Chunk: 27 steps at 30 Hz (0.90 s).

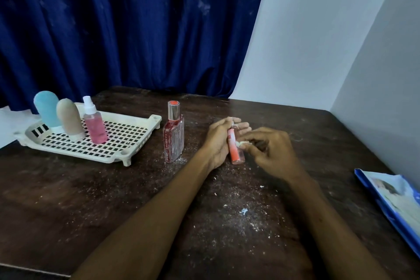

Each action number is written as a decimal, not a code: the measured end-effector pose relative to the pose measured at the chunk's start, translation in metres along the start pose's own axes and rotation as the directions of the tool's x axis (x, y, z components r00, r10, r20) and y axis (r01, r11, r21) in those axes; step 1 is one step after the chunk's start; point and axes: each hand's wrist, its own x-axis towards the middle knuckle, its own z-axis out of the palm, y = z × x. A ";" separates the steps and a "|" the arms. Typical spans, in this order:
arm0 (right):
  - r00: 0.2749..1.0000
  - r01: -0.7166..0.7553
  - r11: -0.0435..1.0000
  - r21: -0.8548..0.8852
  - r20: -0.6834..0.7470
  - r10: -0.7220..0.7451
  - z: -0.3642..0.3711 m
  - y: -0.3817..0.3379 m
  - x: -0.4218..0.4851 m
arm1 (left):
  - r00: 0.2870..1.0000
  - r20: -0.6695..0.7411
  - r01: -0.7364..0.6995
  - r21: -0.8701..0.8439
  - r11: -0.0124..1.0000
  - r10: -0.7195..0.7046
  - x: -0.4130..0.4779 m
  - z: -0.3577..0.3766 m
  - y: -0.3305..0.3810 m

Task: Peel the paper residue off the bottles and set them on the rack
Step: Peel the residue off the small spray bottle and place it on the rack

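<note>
My left hand [218,141] holds a small pink bottle [235,151] upright above the table, fingers wrapped behind it. My right hand [270,150] pinches a white wad of paper residue [242,143] at the bottle's side. A square glass bottle [173,141] with a clear cap and red contents stands on the table just left of my hands. The white perforated rack [118,141] sits at the left; on it stand a blue tube bottle [46,111], a beige tube bottle [70,119] and a pink spray bottle [94,124].
The dark wooden table [91,200] is strewn with white paper crumbs [243,211] in front of me. A blue-edged packet [395,202] lies at the right edge. White paper [9,127] lies behind the rack. A blue curtain hangs behind, a white wall to the right.
</note>
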 end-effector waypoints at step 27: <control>0.990 -0.035 0.996 0.081 0.143 0.023 -0.006 -0.008 -0.003 | 1.000 -0.006 0.000 -0.056 0.998 0.000 -0.002 0.005 -0.001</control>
